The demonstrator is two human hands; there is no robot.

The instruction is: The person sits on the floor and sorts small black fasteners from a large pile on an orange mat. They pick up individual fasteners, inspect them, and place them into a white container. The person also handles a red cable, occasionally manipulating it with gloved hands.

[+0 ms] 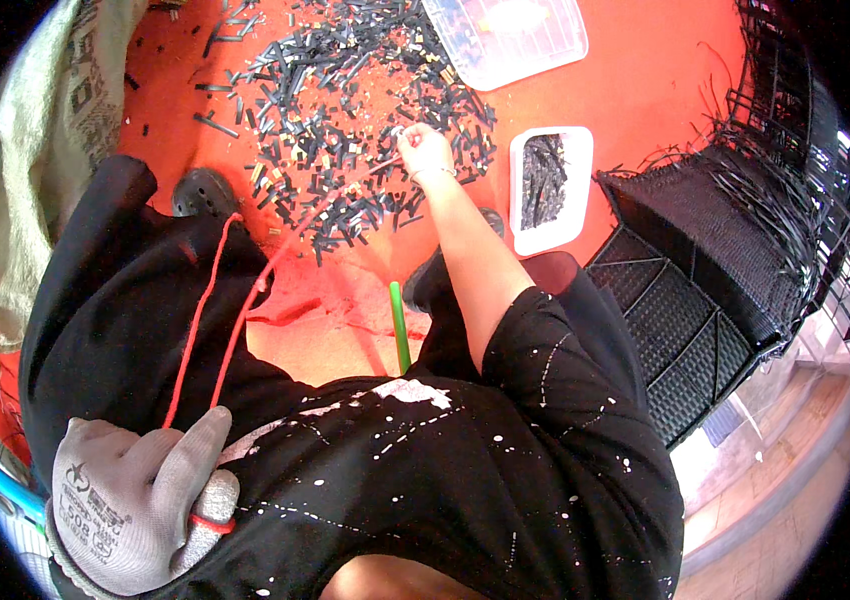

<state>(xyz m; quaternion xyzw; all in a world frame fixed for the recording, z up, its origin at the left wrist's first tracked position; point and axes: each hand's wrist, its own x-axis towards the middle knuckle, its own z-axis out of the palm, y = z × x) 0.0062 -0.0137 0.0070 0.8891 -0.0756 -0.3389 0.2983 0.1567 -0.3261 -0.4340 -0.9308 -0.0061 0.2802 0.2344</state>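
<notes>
My left hand [140, 505], in a grey knit work glove, is by my left hip at the lower left. Its fingers are curled around a red cord [275, 262], which also loops over one finger. One length of the cord stretches up and right to my bare right hand [427, 152]. Another length rises toward the dark clog [203, 192] on my left foot. My right hand reaches out over scattered short black pieces [345, 80], its fingers pinched on the cord. A small pale bit at its fingertips is too small to make out.
To the right, a white tray [577, 205] holds black strips, below a clear plastic container [545, 62]. A large black woven piece [680, 345] with loose strands stands at far right. A pale sack [35, 170] hangs at left. A green stick [400, 325] lies between my legs.
</notes>
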